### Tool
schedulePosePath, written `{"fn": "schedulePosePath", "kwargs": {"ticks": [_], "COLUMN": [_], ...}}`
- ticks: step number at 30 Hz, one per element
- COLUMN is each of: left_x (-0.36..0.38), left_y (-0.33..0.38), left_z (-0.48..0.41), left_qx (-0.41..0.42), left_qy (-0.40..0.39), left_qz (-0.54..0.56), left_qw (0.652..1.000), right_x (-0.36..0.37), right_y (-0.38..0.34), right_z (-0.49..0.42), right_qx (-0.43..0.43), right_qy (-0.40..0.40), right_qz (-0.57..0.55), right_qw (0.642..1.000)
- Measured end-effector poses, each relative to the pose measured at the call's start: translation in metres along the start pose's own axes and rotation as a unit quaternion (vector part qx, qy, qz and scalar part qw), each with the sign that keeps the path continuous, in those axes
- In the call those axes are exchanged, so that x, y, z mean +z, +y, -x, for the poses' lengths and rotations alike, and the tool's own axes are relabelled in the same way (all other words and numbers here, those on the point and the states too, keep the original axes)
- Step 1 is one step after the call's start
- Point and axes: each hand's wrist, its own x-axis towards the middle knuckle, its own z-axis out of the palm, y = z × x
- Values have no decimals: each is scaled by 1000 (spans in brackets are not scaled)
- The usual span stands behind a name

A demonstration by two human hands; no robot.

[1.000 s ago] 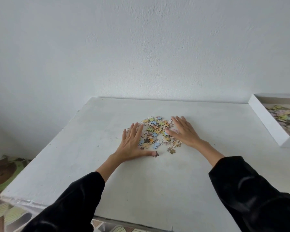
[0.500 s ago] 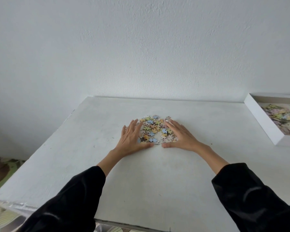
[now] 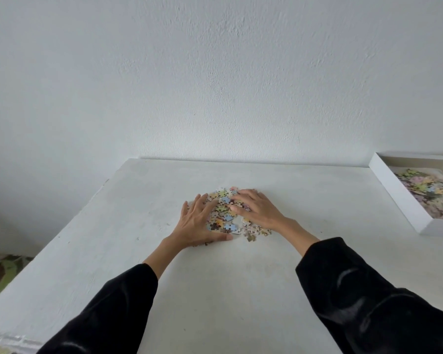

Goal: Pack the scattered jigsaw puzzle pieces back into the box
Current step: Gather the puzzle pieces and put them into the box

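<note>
Fingers (image 3: 243, 194) straight, left hand (image 3: 197, 223) and right hand (image 3: 258, 210) touch one puzzle pile (image 3: 223, 213); one box (image 3: 399, 196).

White textured wall (image 3: 215, 72), white table (image 3: 215, 290), patterned floor (image 3: 0, 272)

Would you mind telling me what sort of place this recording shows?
Likely a room in a home: a plain white table against a bare textured wall, a patterned floor covering beside it.

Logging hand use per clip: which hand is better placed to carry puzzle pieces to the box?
Right, probably. The box lies off to the right, beyond the right hand; the left hand would have to reach across the pile of pieces.
</note>
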Motion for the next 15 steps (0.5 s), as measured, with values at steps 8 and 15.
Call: {"fn": "schedulePosePath", "kwargs": {"ticks": [8, 15], "left_x": [0, -2], "left_y": [-10, -10], "left_z": [-5, -15], "left_qx": [38, 25], "left_qy": [4, -24], "left_qz": [6, -18], "left_qw": [999, 999], "right_x": [-10, 0], "right_y": [16, 17], "right_z": [28, 22], "right_qx": [-27, -28], "right_qy": [-80, -42], "right_qz": [7, 55], "right_qw": [996, 997]}}
